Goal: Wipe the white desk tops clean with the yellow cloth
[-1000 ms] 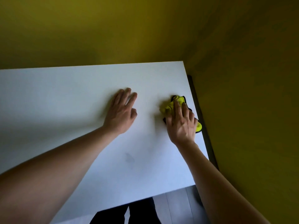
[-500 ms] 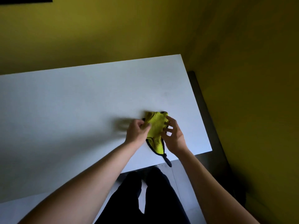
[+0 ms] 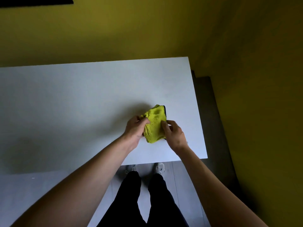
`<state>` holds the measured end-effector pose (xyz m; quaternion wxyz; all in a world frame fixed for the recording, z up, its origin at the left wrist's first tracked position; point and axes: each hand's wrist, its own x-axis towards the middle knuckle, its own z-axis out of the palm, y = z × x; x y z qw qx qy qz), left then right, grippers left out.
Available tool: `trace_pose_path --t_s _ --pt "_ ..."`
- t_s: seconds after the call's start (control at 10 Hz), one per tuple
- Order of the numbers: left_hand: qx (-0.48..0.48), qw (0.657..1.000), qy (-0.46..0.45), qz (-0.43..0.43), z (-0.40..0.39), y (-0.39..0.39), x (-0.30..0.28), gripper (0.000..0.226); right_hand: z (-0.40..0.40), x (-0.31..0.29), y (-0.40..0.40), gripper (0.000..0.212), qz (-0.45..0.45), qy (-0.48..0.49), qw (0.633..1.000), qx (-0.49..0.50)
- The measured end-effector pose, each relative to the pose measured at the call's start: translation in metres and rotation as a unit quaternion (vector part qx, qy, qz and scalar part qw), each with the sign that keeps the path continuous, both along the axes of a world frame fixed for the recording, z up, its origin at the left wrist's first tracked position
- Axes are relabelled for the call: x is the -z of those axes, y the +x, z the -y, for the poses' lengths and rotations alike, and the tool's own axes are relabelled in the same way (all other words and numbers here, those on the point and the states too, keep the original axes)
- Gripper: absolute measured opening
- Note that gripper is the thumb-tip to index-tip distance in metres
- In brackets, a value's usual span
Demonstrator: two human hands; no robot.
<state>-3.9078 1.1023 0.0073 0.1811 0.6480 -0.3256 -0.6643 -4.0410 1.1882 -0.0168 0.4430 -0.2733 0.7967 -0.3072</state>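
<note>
Yellow terry cloth (image 3: 155, 124), dark-edged, held bunched between both hands over the right part of the white desk top (image 3: 82, 99), near its front edge; whether it touches the surface or is lifted clear — cannot tell. Left hand (image 3: 135, 128): fingers curled, pinching the cloth's left edge. Right hand (image 3: 173, 134): thumb and fingers pinching the right edge.

Step in hand, as judged: refolding or regripping the cloth, not wiping. Next move calls for one hand to flatten the cloth onto the desk and press it down in strokes; a second, lower white surface (image 3: 49, 194) at front left likely remains to be done.

Surroundings: yellow walls (image 3: 147, 30), grey floor (image 3: 177, 181), dark trousers (image 3: 147, 202), pale shoes (image 3: 159, 167).

Writing, brands, labels — none visible.
</note>
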Motion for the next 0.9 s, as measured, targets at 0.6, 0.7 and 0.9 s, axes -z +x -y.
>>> trace_pose_path --t_s 0.6,0.7,0.9 --pt "0.425 0.721 -0.392 0.382 -0.049 0.045 0.040 0.059 -0.039 0.035 0.018 0.076 -0.325 -0.108 0.881 -0.326" --pt "0.459 0.739 -0.350 0.348 -0.048 0.055 0.042 0.062 -0.037 0.027 0.023 0.078 -0.310 -0.068 0.888 -0.332" --pt "0.524 0.699 -0.353 0.334 -0.031 0.064 0.023 0.063 -0.035 0.003 0.026 0.080 -0.308 -0.021 0.891 -0.333"
